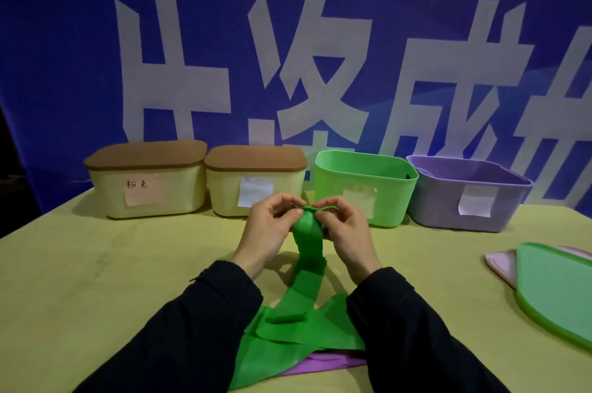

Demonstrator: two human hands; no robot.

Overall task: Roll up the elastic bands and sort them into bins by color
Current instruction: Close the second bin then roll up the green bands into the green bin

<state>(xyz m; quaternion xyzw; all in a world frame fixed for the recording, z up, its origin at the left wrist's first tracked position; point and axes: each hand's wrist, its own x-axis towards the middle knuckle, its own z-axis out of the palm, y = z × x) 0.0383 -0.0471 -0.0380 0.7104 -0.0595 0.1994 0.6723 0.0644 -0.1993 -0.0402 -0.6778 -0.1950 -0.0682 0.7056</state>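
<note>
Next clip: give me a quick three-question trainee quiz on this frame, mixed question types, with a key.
1. True or false: the green bin has its lid on.
2. What do the left hand and right hand pinch? A) green elastic band B) purple elastic band C) a paper label
3. How many bins in the row carry brown lids?

Key: 1 false; 2 A; 3 two, the labelled cream bin and the cream bin beside it.
</note>
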